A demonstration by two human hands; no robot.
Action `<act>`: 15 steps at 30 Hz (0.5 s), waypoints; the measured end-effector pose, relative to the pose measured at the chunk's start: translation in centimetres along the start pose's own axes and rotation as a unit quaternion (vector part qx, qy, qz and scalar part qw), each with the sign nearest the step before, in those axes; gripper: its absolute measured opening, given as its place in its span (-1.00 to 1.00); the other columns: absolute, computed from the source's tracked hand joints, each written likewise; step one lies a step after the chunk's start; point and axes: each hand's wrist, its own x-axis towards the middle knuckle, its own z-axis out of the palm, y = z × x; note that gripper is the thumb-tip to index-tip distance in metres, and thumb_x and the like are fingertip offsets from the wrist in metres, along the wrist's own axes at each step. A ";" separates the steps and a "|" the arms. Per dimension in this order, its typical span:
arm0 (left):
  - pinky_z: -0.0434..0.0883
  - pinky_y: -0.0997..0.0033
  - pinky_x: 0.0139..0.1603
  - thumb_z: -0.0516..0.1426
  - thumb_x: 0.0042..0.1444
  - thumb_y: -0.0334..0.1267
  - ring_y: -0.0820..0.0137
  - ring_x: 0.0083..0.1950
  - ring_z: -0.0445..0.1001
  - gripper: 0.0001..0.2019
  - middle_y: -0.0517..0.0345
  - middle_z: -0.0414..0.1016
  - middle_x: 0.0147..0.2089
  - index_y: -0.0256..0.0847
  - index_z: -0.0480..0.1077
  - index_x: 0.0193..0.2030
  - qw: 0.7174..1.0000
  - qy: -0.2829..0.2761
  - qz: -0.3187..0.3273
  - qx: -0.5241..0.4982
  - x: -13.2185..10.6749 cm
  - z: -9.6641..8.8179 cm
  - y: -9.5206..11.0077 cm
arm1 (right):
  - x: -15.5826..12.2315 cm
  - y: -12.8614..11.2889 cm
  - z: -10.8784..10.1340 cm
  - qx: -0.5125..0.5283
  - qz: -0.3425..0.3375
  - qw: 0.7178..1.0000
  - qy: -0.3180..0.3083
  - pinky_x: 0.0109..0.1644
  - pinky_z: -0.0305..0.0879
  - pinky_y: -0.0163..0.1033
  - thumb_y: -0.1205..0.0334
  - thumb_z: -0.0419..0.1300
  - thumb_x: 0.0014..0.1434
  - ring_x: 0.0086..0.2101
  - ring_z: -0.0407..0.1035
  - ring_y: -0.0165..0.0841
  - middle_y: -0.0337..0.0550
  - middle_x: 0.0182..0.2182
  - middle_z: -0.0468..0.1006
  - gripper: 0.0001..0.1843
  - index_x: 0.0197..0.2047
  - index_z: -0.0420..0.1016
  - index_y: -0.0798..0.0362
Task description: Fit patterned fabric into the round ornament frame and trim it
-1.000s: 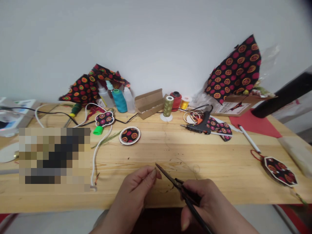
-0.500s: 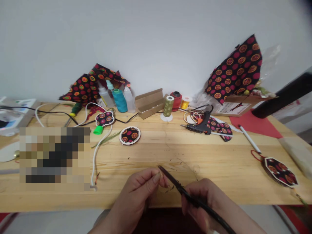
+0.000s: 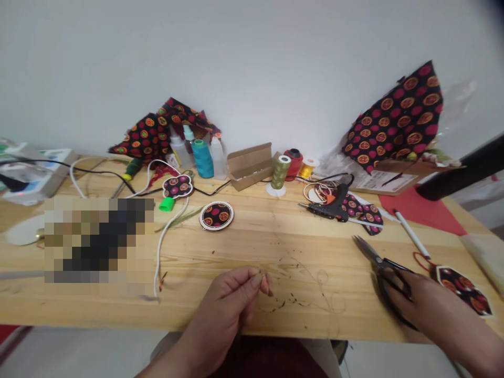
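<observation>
My left hand (image 3: 240, 296) is closed in a pinch near the table's front edge. What sits between its fingertips is too small to make out. Off to the right, my right hand (image 3: 429, 302) grips the black handles of a pair of scissors (image 3: 378, 260), which lie low over the tabletop with blades pointing up and left. Thin thread (image 3: 323, 278) curls on the wood between the hands, among small dark clippings (image 3: 292, 299). Beyond my left hand rests a round wooden-framed fabric piece (image 3: 216, 216). An octagonal fabric piece (image 3: 464, 289) is partly behind my right hand.
An olive thread spool (image 3: 280, 173), a teal spool (image 3: 203, 159) and an open cardboard box (image 3: 252, 168) stand along the wall. A glue gun (image 3: 326, 209) lies at right of centre. White cord (image 3: 160, 252) runs down the left, beside a blurred-out patch.
My right hand has carried the scissors away from the left fingertips, rightward and down to the table. My left hand keeps its pinch. The view has shifted slightly.
</observation>
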 end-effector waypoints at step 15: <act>-0.13 0.50 -0.60 0.13 0.14 -0.17 0.58 -0.62 -0.13 -0.78 0.38 0.11 -0.63 -0.24 0.43 -0.46 1.000 -0.001 -0.006 -0.015 -0.1 -0.1 0.2 | 0.3 -2.4 -0.7 -0.007 -0.021 0.997 0.070 -0.37 0.33 -0.12 0.10 0.08 0.09 -0.37 0.53 -0.03 0.08 -0.37 0.63 -0.59 -0.07 0.50 0.13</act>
